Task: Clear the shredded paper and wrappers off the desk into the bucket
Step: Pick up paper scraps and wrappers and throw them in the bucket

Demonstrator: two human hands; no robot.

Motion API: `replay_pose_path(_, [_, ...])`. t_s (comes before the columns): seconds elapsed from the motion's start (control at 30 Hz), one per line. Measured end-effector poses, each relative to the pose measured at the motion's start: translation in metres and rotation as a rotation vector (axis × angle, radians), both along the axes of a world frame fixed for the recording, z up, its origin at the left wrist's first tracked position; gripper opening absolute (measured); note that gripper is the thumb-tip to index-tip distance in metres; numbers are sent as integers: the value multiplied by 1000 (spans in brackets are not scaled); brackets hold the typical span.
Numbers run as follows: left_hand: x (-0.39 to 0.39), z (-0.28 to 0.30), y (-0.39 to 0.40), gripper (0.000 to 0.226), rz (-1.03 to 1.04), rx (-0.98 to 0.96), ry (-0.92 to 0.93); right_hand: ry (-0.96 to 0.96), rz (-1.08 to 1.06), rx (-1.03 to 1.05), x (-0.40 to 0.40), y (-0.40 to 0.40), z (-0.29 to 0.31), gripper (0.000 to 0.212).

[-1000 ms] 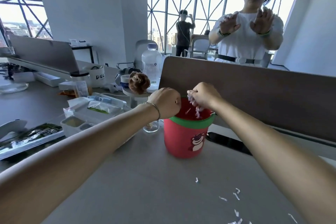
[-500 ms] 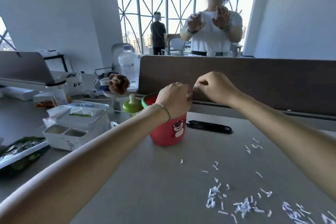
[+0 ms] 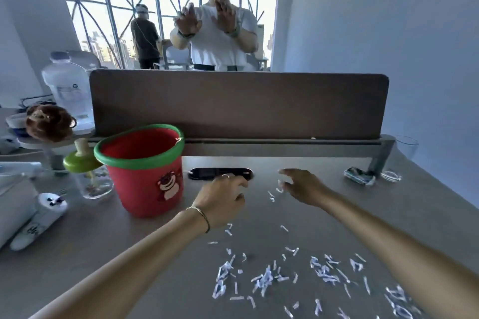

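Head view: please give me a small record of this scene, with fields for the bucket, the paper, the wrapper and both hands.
bucket: red bucket, green rim, upright on the desk, left of both hands
paper: shredded paper scattered on the desk, mostly near
wrapper: one wrapper far right, by the divider foot
left hand: fingers curled, low over the desk
right hand: fingers open, reaching at a few scraps

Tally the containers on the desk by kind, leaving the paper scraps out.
Bucket: 1
Water jug: 1
Glass jar with green lid: 1
Clear glass: 1
Total: 4
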State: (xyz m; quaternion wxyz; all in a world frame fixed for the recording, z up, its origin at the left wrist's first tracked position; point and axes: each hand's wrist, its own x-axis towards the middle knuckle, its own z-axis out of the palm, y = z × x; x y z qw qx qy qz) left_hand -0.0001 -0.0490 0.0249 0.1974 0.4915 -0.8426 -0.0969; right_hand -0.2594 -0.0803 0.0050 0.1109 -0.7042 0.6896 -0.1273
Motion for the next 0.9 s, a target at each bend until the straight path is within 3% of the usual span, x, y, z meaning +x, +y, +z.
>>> replay_pose_path(0.13, [27,-31,1,38,66,36,20,-41,-3,150,-3,-17,-38,66])
replay_pose_path(0.37, [67,-62,22,39,127,17,62,149,366,103,51,16,-62,72])
replay_pose_path(0.57, [87,-82,45,61,234,143,-15,183,575,101,85,78,-57,90])
replay_pose_path(0.63, [86,-86,50,66,244,179,-48,170,629,111,85,102,-53,84])
replay_pose_path(0.77, [62,-91,56,74,173,181,-158,73,602,114,54,147,-39,71])
replay_pose_path(0.9, [17,-90,57,92,8,150,-202,-21,387,36,-4,185,-36,66])
